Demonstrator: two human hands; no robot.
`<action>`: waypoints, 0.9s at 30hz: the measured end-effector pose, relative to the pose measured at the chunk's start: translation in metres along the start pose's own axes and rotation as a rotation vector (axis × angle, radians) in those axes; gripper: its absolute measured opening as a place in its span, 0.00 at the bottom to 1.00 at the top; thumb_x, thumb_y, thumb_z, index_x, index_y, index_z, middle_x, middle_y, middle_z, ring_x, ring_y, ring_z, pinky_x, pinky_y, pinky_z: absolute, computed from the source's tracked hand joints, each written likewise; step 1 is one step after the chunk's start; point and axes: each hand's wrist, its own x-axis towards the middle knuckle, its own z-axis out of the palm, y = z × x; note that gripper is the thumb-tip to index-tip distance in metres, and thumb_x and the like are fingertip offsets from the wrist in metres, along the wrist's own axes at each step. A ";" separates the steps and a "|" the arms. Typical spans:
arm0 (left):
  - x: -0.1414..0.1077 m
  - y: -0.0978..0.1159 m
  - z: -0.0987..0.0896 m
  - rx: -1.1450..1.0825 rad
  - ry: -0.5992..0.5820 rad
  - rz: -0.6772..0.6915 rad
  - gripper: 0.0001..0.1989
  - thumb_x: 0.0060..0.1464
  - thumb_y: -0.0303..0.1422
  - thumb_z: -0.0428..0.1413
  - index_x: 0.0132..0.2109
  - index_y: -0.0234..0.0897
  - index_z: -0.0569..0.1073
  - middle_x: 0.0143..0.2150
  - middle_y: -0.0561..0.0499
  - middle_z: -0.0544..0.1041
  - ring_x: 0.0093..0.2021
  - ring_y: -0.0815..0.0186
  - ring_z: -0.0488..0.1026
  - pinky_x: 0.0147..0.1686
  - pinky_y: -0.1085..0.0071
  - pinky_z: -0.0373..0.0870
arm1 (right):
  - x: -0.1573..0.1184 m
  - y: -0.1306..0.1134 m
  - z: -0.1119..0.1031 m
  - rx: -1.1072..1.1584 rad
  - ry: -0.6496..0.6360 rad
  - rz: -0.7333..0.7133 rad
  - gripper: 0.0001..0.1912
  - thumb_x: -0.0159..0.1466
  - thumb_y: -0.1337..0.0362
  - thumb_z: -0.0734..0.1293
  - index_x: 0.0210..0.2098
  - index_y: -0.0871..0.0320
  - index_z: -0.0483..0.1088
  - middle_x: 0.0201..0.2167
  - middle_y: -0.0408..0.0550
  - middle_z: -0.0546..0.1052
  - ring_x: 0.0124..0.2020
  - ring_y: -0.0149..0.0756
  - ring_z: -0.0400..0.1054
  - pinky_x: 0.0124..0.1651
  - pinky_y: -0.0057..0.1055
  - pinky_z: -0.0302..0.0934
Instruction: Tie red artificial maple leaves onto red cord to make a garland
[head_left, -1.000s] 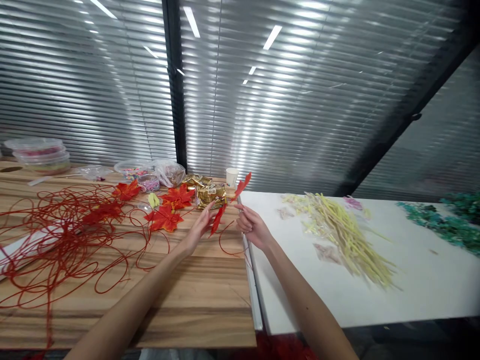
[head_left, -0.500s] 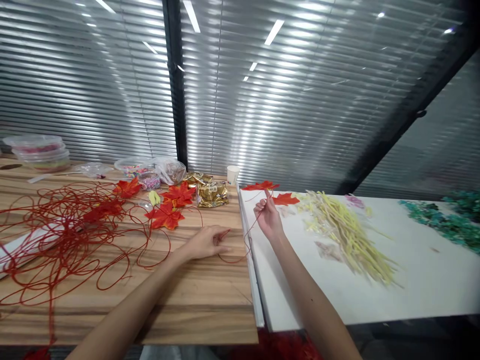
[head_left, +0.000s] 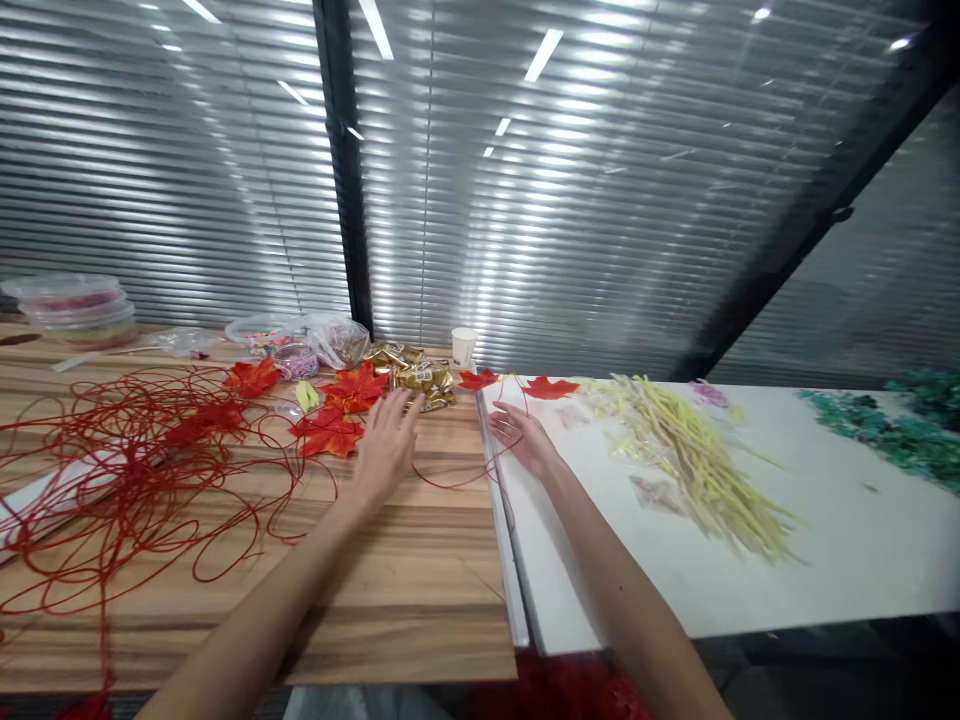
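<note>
My left hand is over the wooden table with its fingers spread and nothing in it. Its fingertips are close to the gold-wrapped packets, beside a cluster of red artificial maple leaves. Over the edge of the white table, my right hand has its fingers stretched out and slightly apart. A thin red cord loops from the wooden table up past those fingers. Just beyond them are two more maple leaves, a left one and a right one.
A big tangle of red cord spreads over the left of the wooden table. Behind it stand stacked plastic tubs, bags of beads and a paper cup. Yellow stems and green foliage lie on the white table.
My left hand has let go of the cord and moved up and left, fingers spreading. My right hand has lowered and opened, and the two leaves by it have shifted left.
</note>
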 end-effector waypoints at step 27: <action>0.018 -0.018 -0.007 -1.328 0.592 -0.835 0.17 0.49 0.45 0.50 0.25 0.34 0.64 0.20 0.55 0.66 0.17 0.75 0.61 0.18 0.77 0.59 | 0.005 -0.012 -0.010 0.175 0.054 -0.095 0.37 0.62 0.46 0.39 0.28 0.63 0.70 0.19 0.52 0.72 0.18 0.27 0.63 0.20 0.23 0.57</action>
